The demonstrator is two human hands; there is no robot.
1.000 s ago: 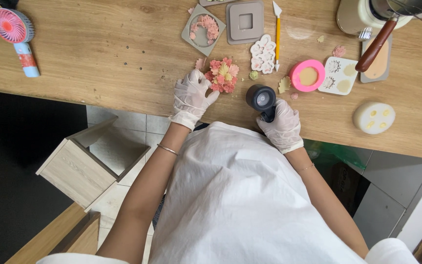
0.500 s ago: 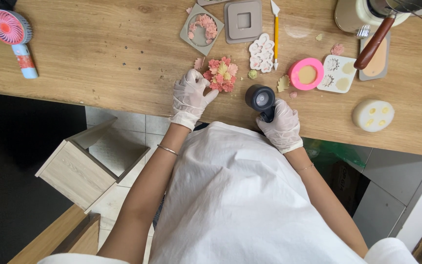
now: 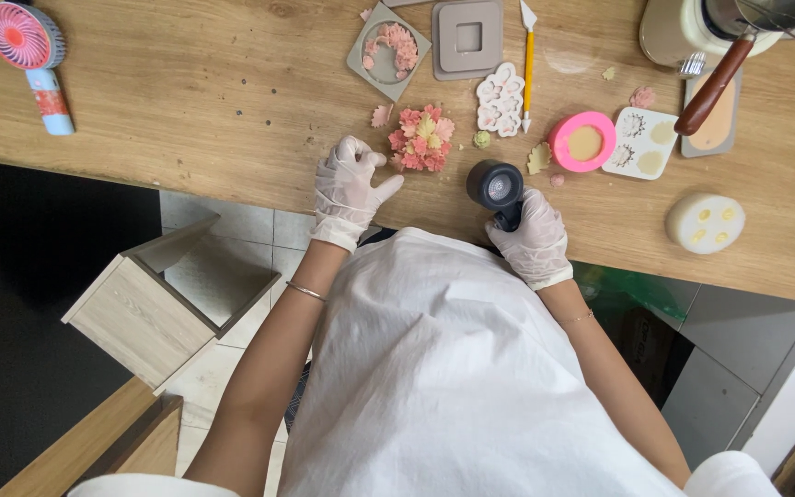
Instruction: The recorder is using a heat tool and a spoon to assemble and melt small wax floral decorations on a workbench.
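Fingers of the right hand (image 3: 534, 241) wrap the handle of a small black blower (image 3: 496, 188), its round nozzle facing up toward the camera, handle running back toward the person. Left hand (image 3: 350, 189) rests on the counter (image 3: 186, 110), fingers loosely spread beside the pink flower cluster (image 3: 424, 138).

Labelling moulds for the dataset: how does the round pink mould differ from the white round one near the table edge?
The pink mould is bright pink with one wide cavity holding tan filling; the white mould is off-white with several small yellowish cavities. The pink mould lies among other pieces behind the right hand, near the black blower it holds; the white mould lies alone by the edge. Both are round and rest flat on the wooden table.
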